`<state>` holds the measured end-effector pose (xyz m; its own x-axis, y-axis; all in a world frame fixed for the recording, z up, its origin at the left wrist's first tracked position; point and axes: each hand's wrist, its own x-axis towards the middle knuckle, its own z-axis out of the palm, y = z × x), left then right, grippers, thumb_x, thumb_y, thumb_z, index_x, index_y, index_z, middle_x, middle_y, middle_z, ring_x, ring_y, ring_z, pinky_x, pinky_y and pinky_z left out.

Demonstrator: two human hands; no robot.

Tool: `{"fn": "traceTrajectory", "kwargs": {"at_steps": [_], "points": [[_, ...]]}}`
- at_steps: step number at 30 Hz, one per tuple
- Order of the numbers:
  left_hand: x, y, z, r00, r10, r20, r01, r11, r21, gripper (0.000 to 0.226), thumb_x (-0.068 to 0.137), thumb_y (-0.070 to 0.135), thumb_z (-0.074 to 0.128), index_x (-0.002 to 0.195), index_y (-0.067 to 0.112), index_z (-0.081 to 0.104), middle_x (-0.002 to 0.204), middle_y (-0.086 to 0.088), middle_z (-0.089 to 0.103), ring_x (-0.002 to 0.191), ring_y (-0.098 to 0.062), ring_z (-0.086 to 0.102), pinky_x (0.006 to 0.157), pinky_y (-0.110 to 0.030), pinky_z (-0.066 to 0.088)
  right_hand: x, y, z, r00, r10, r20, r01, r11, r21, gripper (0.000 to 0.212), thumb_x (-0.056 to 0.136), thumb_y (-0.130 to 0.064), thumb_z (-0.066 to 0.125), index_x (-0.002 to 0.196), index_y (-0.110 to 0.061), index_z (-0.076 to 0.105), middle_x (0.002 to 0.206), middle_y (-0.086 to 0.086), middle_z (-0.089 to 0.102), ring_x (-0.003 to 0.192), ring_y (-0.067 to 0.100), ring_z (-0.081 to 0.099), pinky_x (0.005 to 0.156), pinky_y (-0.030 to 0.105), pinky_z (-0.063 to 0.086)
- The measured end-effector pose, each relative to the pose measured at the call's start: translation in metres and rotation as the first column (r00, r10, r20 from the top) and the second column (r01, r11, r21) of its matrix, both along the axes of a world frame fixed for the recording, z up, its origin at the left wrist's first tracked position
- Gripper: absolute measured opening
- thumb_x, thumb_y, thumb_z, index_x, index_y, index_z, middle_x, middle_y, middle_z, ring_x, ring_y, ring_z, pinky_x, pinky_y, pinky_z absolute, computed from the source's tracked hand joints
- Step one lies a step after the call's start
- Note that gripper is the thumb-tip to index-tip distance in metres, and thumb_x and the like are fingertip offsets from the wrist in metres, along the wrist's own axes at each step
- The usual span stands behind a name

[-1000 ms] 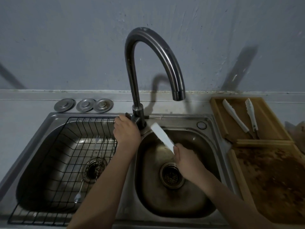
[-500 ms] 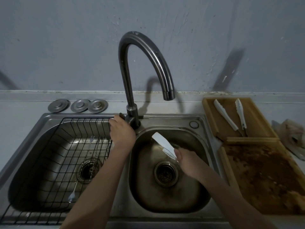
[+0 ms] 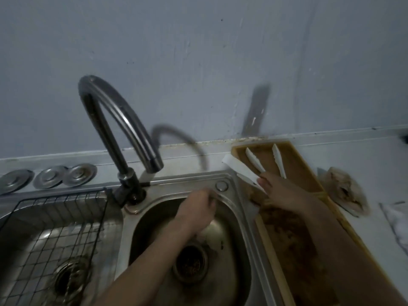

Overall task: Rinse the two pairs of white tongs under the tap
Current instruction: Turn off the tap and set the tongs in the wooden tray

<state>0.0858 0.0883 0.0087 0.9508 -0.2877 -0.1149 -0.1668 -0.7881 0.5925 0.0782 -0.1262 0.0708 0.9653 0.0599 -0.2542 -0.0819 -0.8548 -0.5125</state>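
Observation:
My right hand (image 3: 284, 193) grips one pair of white tongs (image 3: 239, 171) at the left edge of the wooden tray (image 3: 309, 171), right of the sink. The second pair of white tongs (image 3: 267, 161) lies spread open inside that tray's upper compartment. My left hand (image 3: 196, 209) hovers over the right sink basin (image 3: 234, 257), fingers loosely curled, holding nothing that I can see. The dark curved tap (image 3: 123, 124) stands behind the divider between the basins; no water is visible. The frame is motion-blurred.
A black wire rack (image 3: 55, 235) fills the left basin. Three round metal lids (image 3: 48, 176) lie on the counter behind it. A stained wooden board (image 3: 309, 250) lies right of the sink, with crumpled wrapping (image 3: 346, 193) and a cloth (image 3: 397, 221) beyond.
My right hand has carried the tongs out of the right basin to the tray's edge. My left hand has left the tap base and moved over the right basin. The view swung right.

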Motion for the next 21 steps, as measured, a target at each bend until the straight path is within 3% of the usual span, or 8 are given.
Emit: {"fn": "traceTrajectory", "kwargs": {"at_steps": [5, 8, 12, 16, 21], "points": [[0.041, -0.054, 0.000, 0.955, -0.263, 0.140, 0.250, 0.963, 0.104, 0.028, 0.089, 0.016, 0.042, 0.111, 0.011, 0.059, 0.113, -0.013, 0.062, 0.103, -0.032, 0.060, 0.082, -0.035, 0.049, 0.030, -0.041, -0.024, 0.971, -0.149, 0.188, 0.175, 0.976, -0.129, 0.038, 0.098, -0.038, 0.028, 0.125, -0.019, 0.046, 0.107, 0.014, 0.062, 0.082, 0.025, 0.059, 0.071, 0.036, 0.048], [0.067, -0.072, -0.012, 0.888, -0.409, 0.210, 0.350, 0.898, 0.268, 0.042, 0.089, 0.013, 0.044, 0.131, 0.016, 0.048, 0.134, -0.009, 0.051, 0.115, -0.028, 0.053, 0.094, -0.035, 0.045, 0.041, -0.054, -0.045, 0.931, -0.245, 0.271, 0.306, 0.928, -0.214, 0.041, 0.096, -0.044, 0.027, 0.127, -0.021, 0.044, 0.108, 0.016, 0.057, 0.076, 0.024, 0.053, 0.070, 0.034, 0.046], [0.088, -0.082, -0.026, 0.803, -0.558, 0.208, 0.415, 0.775, 0.477, 0.050, 0.090, 0.007, 0.046, 0.137, 0.019, 0.039, 0.140, -0.011, 0.045, 0.126, -0.029, 0.045, 0.104, -0.037, 0.035, 0.053, -0.058, -0.066, 0.908, -0.231, 0.350, 0.354, 0.869, -0.347, 0.047, 0.093, -0.049, 0.031, 0.127, -0.019, 0.044, 0.108, 0.012, 0.063, 0.093, 0.028, 0.059, 0.076, 0.038, 0.050], [0.095, -0.088, -0.031, 0.780, -0.571, 0.256, 0.399, 0.769, 0.499, 0.041, 0.091, 0.015, 0.044, 0.132, 0.019, 0.045, 0.131, -0.009, 0.051, 0.121, -0.027, 0.047, 0.101, -0.034, 0.037, 0.063, -0.052, -0.081, 0.903, -0.190, 0.385, 0.367, 0.806, -0.464, 0.052, 0.091, -0.052, 0.038, 0.127, -0.015, 0.041, 0.105, 0.011, 0.063, 0.092, 0.026, 0.058, 0.075, 0.035, 0.049], [0.097, -0.095, -0.028, 0.794, -0.552, 0.255, 0.407, 0.795, 0.450, 0.032, 0.096, 0.023, 0.037, 0.121, 0.012, 0.053, 0.130, -0.012, 0.049, 0.116, -0.027, 0.049, 0.100, -0.034, 0.037, 0.074, -0.052, -0.096, 0.892, -0.262, 0.369, 0.403, 0.832, -0.382, 0.067, 0.087, -0.056, 0.046, 0.131, -0.007, 0.035, 0.111, 0.015, 0.061, 0.099, 0.029, 0.057, 0.082, 0.037, 0.049]]}}
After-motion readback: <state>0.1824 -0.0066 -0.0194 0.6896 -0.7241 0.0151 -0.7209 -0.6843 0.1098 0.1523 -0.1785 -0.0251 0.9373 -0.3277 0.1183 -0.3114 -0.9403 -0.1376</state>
